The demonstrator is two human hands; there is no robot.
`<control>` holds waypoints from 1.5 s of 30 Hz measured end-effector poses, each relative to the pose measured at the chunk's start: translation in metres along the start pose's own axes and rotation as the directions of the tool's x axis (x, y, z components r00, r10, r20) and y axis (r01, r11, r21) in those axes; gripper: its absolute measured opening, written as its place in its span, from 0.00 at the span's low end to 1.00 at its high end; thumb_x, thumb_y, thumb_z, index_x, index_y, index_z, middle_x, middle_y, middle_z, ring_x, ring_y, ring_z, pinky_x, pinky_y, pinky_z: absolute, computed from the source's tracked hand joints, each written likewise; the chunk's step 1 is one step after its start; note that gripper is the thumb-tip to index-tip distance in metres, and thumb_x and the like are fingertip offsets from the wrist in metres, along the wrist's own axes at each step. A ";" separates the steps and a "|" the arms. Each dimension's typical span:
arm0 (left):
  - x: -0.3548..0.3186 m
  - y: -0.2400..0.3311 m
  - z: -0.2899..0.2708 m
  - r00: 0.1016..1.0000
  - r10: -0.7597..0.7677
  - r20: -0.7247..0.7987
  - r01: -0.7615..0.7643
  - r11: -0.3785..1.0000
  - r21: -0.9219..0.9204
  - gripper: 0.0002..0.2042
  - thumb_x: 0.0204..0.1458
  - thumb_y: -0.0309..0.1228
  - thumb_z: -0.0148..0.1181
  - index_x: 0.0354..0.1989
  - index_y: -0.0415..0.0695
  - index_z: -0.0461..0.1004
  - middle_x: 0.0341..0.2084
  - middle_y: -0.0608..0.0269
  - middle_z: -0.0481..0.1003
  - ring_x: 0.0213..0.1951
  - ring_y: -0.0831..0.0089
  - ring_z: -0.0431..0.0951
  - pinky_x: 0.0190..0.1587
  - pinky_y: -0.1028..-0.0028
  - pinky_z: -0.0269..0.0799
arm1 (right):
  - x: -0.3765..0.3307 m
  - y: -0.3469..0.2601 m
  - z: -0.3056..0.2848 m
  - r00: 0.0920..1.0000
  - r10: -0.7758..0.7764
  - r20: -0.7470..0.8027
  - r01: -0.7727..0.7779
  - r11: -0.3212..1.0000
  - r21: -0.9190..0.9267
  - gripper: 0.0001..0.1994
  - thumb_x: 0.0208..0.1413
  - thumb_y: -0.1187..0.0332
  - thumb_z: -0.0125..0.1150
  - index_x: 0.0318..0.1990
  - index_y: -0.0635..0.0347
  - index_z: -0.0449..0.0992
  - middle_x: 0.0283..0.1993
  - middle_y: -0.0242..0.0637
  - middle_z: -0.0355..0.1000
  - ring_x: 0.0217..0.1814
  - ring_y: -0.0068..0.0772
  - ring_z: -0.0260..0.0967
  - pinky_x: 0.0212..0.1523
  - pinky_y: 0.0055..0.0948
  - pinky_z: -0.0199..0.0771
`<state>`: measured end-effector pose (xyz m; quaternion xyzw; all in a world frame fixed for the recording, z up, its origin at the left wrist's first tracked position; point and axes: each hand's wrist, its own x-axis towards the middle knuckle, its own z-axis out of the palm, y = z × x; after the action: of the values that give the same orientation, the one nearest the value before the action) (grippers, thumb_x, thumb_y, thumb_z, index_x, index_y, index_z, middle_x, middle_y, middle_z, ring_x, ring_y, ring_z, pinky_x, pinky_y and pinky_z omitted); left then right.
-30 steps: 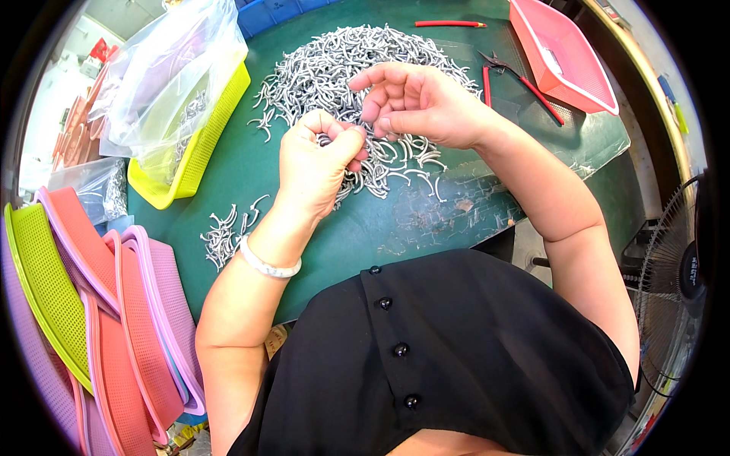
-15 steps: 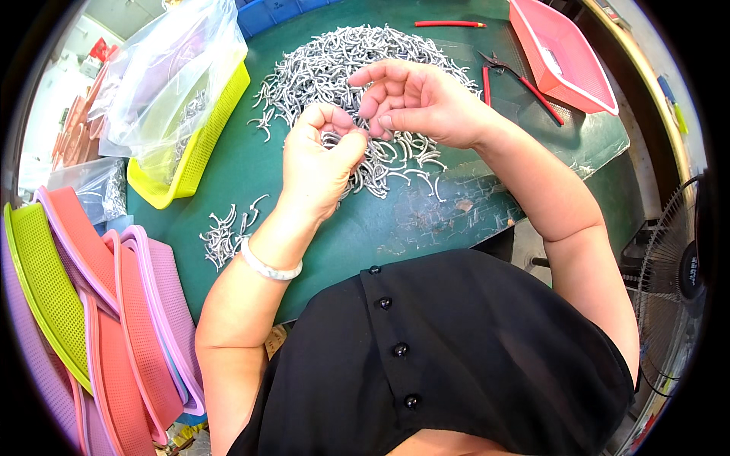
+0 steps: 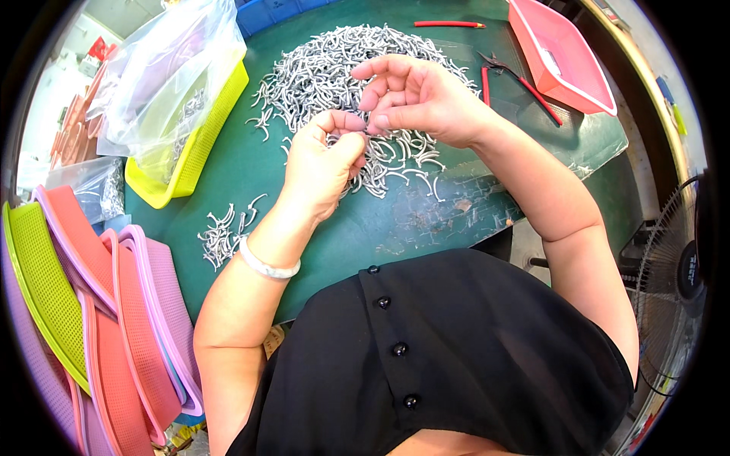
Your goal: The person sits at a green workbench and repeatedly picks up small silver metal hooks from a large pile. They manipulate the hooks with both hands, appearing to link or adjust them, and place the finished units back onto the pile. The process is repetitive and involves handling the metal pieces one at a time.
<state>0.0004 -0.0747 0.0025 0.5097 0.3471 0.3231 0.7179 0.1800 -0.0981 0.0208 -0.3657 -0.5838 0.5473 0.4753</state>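
Observation:
A heap of small curved grey pieces (image 3: 327, 72) lies on the green table. Over its near side my two hands meet, fingertips almost touching. My left hand (image 3: 323, 163) pinches thumb against forefinger on a tiny dark-tipped piece, mostly hidden by the fingers. My right hand (image 3: 426, 102) is bent inward beside it, forefinger arched out and the other fingers curled toward the thumb. Whatever it grips is too small to make out. Near my left wrist, which wears a pale bangle (image 3: 266, 262), a small separate cluster of the curved pieces (image 3: 220, 235) rests on the table.
Red-handled pliers (image 3: 525, 87) and a red pen-like stick (image 3: 449, 23) lie at the far right, near a pink basket (image 3: 578, 87). At left stand a yellow-green basket (image 3: 209, 121) with plastic bags and stacked coloured baskets (image 3: 137, 327). A black fan (image 3: 669, 273) is at right.
My left hand has shifted slightly, its forefinger now straighter over the thumb and reaching toward the right hand. My right hand has barely moved.

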 end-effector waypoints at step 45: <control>0.000 0.014 -0.005 0.965 -0.207 0.163 0.249 0.918 -0.309 0.04 0.49 0.24 0.54 0.32 0.37 0.70 0.22 0.64 0.69 0.20 0.82 0.67 0.20 0.86 0.61 | 0.001 0.018 -0.021 0.951 -0.291 0.106 0.186 0.262 -0.947 0.26 0.41 0.71 0.59 0.52 0.59 0.63 0.53 0.45 0.59 0.54 0.47 0.56 0.54 0.38 0.58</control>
<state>-0.0054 -0.0688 0.0149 0.3591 0.2995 0.2570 0.8458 0.1982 -0.0883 0.0018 -0.5064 -0.8189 0.0025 0.2701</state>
